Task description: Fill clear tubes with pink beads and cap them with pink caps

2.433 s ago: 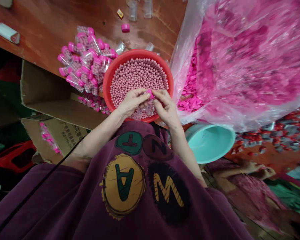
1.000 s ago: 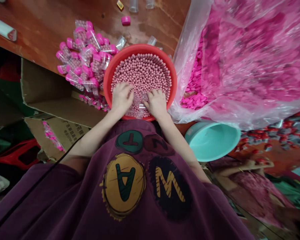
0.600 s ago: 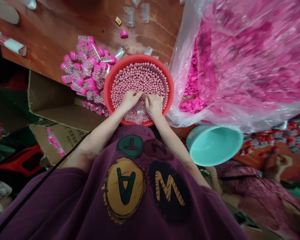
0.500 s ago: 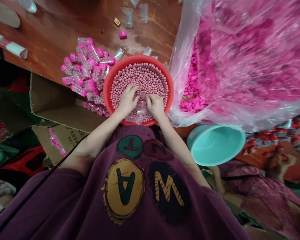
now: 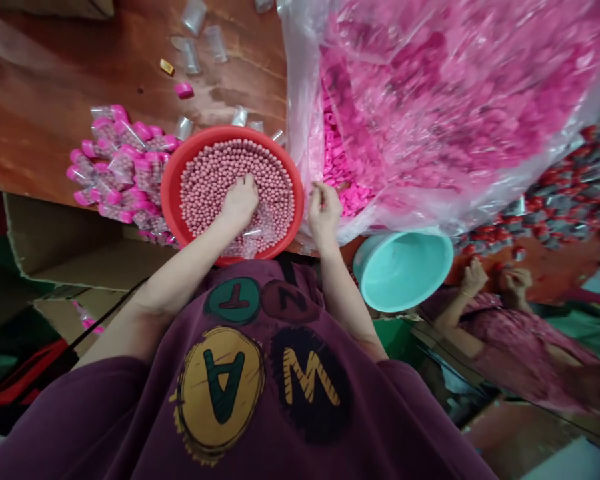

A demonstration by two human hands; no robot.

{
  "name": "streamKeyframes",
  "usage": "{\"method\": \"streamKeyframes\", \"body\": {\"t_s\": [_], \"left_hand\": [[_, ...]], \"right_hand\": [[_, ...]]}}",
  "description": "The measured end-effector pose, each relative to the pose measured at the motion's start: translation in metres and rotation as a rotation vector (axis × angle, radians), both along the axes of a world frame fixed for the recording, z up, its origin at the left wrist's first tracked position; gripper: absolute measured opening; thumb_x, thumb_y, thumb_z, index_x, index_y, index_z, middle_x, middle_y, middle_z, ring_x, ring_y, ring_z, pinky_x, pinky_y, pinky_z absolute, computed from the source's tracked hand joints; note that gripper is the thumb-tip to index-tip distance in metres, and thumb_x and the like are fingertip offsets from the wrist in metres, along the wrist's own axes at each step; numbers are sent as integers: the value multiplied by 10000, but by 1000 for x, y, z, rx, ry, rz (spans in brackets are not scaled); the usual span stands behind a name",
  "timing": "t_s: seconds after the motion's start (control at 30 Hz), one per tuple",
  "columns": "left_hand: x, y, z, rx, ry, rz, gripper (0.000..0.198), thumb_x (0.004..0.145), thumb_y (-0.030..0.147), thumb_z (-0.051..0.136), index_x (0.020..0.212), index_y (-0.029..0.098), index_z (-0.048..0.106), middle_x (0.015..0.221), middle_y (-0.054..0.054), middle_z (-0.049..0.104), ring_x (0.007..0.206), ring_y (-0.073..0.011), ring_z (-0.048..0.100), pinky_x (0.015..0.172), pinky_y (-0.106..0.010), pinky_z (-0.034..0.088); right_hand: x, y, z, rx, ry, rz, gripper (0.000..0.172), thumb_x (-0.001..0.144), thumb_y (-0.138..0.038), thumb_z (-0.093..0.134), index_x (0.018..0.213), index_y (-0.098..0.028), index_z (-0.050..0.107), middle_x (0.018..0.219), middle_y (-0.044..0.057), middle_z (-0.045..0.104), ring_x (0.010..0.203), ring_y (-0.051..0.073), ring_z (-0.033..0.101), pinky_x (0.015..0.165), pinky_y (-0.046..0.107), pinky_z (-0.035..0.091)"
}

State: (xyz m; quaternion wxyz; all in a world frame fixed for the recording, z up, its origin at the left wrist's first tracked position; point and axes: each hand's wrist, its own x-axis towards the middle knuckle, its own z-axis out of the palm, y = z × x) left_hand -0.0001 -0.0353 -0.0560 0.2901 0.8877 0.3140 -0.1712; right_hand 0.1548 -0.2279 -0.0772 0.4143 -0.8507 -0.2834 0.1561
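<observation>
My left hand (image 5: 241,200) is over the pink beads (image 5: 215,173) in a red bowl (image 5: 171,200), its fingers closed; whatever they grip is hidden. Close by it, clear plastic containers (image 5: 263,227) lie on the beads at the near side of the bowl. My right hand (image 5: 325,212) is just outside the bowl's right rim, by the edge of a clear plastic bag (image 5: 303,100). Its fingers are curled and pinched, and I cannot make out anything in them. Bright pink plastic caps (image 5: 353,197) show in the bag's opening.
Filled pink-capped containers (image 5: 123,163) are heaped left of the bowl, above a cardboard box (image 5: 70,247). Empty clear containers (image 5: 216,43) lie behind the bowl. A turquoise basin (image 5: 405,270) stands at right. Beyond it, a co-worker's hands (image 5: 474,277) are near red-and-grey pieces (image 5: 545,207).
My right hand has left the bowl and moved right to the bag's edge. My left hand stays over the beads. The view has swung to the right.
</observation>
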Motion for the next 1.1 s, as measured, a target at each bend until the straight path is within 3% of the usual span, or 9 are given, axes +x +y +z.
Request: {"method": "streamKeyframes", "body": {"t_s": [0.07, 0.13, 0.4, 0.5, 0.63, 0.73, 0.87, 0.97, 1.1], "left_hand": [[8, -11, -6, -30, -2, -7, 447, 1036, 32, 376, 1281, 43, 750, 1437, -279, 668, 1356, -393, 668, 1182, -537, 579], [9, -17, -11, -70, -46, 16, 311, 982, 58, 550, 1206, 70, 766, 1416, -244, 675, 1311, -371, 684, 1195, -526, 584], [-13, -5, 4, -203, -456, 205, 435, 933, 264, 757, 1358, 171, 758, 1494, -163, 721, 1462, -384, 576, 1334, -598, 411], [-13, -5, 14, -443, -577, 230, 359, 950, 322, 742, 1278, 177, 745, 1332, -135, 764, 1310, -315, 661, 1237, -522, 501], [-13, -8, 28, -780, -682, 389, 364, 982, 480, 762, 1217, 205, 717, 1173, -80, 751, 1120, -232, 698, 1096, -422, 577], [-16, -8, 41, -926, -732, 472, 427, 982, 564, 815, 1212, 216, 721, 1174, -75, 748, 1141, -214, 714, 1113, -404, 586], [-17, -7, 54, -1067, -762, 530, 493, 967, 572, 855, 1294, 225, 731, 1199, -74, 758, 1089, -197, 766, 1029, -372, 638], [-13, -9, 65, -1175, -767, 557, 535, 951, 534, 879, 1365, 232, 728, 1270, -88, 765, 1063, -192, 789, 919, -333, 658], [-11, -12, 87, -1313, -777, 606, 548, 916, 470, 924, 1386, 249, 749, 1305, -84, 781, 1087, -194, 793, 855, -301, 661]], "right_hand": [[34, -15, -13, -154, 8, -226, 412, 1110, -304, 426, 1253, -159, 784, 1189, 161, 827, 1127, 291, 781, 1096, 496, 618], [62, -18, -26, -350, 34, -281, 413, 1067, -213, 431, 1227, -97, 794, 1204, 200, 828, 1165, 308, 775, 1133, 496, 599], [74, 12, -36, -871, -96, 23, 499, 1021, -35, 397, 1403, -27, 717, 1465, 318, 684, 1298, 410, 731, 1151, 571, 539], [76, 8, -32, -881, -102, 108, 390, 1070, -125, 482, 1349, -77, 750, 1442, 281, 697, 1267, 399, 738, 1145, 552, 554], [81, -9, -25, -634, -61, 144, 244, 1055, -186, 573, 1196, -154, 770, 1405, 229, 727, 1285, 329, 718, 1175, 502, 572], [78, -21, -16, -346, 8, -88, 153, 1061, -260, 565, 1045, -208, 708, 1183, 156, 782, 1183, 277, 731, 1135, 480, 598], [58, -18, 11, 55, 271, -362, 443, 1074, -713, 549, 1039, -276, 616, 829, 4, 675, 745, 208, 674, 721, 372, 618], [32, 8, 43, 271, 497, -266, 596, 968, -890, 640, 1092, -308, 607, 891, -10, 723, 607, 148, 598, 544, 296, 521], [-3, 52, 81, 457, 590, -19, 563, 1017, -851, 631, 1271, -350, 659, 1055, 15, 789, 796, 168, 745, 681, 320, 659]]}}
